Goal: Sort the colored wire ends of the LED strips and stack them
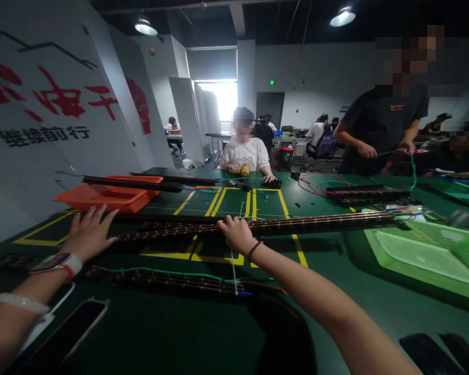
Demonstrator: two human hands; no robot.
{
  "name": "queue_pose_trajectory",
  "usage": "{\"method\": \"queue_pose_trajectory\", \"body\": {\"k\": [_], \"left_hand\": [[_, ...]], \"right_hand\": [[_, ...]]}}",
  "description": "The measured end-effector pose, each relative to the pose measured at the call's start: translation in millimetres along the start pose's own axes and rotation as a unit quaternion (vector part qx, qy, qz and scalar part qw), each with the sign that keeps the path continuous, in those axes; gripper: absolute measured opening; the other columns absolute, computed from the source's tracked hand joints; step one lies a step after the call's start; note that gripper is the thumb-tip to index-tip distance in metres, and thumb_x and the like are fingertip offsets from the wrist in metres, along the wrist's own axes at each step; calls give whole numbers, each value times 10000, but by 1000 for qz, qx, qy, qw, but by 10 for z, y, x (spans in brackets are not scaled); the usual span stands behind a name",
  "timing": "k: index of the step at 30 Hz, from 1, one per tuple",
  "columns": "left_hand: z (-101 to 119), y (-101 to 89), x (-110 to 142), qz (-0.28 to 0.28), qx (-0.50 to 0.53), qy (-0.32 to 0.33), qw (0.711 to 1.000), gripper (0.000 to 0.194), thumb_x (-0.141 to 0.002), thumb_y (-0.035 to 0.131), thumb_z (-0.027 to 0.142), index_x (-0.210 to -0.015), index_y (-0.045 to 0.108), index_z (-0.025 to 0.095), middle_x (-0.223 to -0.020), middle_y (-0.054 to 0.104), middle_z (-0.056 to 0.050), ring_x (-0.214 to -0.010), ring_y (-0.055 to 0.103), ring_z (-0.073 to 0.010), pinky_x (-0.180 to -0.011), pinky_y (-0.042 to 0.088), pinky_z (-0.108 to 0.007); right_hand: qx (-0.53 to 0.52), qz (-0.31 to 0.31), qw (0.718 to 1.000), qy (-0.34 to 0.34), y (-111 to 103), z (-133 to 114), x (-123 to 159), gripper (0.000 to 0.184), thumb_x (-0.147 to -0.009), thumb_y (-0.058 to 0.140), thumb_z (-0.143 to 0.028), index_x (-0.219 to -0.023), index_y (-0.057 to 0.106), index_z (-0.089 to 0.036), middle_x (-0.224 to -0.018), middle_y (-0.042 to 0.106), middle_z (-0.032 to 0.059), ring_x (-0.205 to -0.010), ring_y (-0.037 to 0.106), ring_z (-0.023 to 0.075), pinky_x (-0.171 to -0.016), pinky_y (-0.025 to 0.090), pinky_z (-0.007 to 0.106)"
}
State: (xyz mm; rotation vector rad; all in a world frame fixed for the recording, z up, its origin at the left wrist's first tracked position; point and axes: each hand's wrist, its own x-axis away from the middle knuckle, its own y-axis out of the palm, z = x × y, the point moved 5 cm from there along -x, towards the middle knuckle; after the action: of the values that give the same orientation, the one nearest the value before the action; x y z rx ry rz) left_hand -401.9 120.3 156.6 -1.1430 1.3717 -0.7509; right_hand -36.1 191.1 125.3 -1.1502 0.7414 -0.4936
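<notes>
A long dark strip [297, 223] with rows of small contacts lies across the green table [336, 291]. My right hand [237, 233] is closed around the strip near its middle. My left hand [89, 230] rests on the strip's left part with fingers spread flat. A watch and a white band sit on my left wrist. A second dark strip [168, 281] with green and other wires lies nearer to me.
An orange tray [105, 197] stands at the left, light green trays [426, 255] at the right. A phone [68, 333] lies near my left forearm. One person sits across the table, another stands at the right holding wires. Yellow tape lines mark the table.
</notes>
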Motion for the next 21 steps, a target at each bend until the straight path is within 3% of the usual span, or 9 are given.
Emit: {"method": "queue_pose_trajectory", "body": {"k": [5, 11, 13, 16, 19, 21], "left_hand": [[288, 81, 124, 1, 49, 4, 999, 602, -878, 438, 371, -1388, 350, 63, -1494, 242, -249, -1382, 180, -407, -1072, 132, -556], [512, 80, 170, 56, 135, -93, 985, 582, -887, 426, 425, -1344, 393, 67, -1493, 234, -251, -1364, 248, -398, -1058, 208, -565], [608, 27, 218, 92, 161, -107, 977, 563, -871, 463, 417, -1316, 423, 74, -1487, 254, -239, -1358, 272, -382, -1060, 234, -556], [796, -107, 333, 152, 189, -84, 966, 517, -843, 520, 401, -1278, 460, 129, -1498, 257, -187, -1346, 304, -364, -1057, 275, -552], [1025, -285, 531, 211, 223, -38, 951, 472, -827, 549, 386, -1246, 476, 183, -1481, 289, -137, -1341, 321, -335, -1073, 288, -536], [1198, -373, 719, 224, 253, -7, 941, 449, -831, 540, 378, -1243, 467, 216, -1449, 324, -112, -1339, 328, -306, -1096, 275, -516]], "right_hand": [[-53, 12, 999, 3, -34, -295, -377, 241, -924, 354, -160, -1149, 437, -187, -1109, 541, 150, -910, 597, 238, -687, 472, 368], [-108, -18, 994, 2, 242, -849, -710, 227, -956, 322, -176, -1145, 448, -171, -1092, 568, 140, -908, 622, 239, -680, 500, 395], [-123, -31, 992, 8, 344, -972, -813, 233, -951, 395, -256, -1149, 448, -145, -1085, 578, 153, -905, 625, 249, -674, 507, 408], [-137, -40, 990, 12, 400, -1091, -936, 449, -883, 532, -454, -1135, 467, -88, -1081, 585, 183, -965, 601, 275, -757, 495, 466], [-159, -1, 987, -22, 218, -1116, -900, 479, -872, 529, -510, -1127, 498, -106, -1122, 578, 152, -1026, 571, 254, -887, 440, 455], [-190, 48, 978, -66, -23, -1012, -691, 401, -893, 507, -484, -1108, 527, -147, -1113, 589, 113, -998, 580, 232, -883, 442, 402]]}}
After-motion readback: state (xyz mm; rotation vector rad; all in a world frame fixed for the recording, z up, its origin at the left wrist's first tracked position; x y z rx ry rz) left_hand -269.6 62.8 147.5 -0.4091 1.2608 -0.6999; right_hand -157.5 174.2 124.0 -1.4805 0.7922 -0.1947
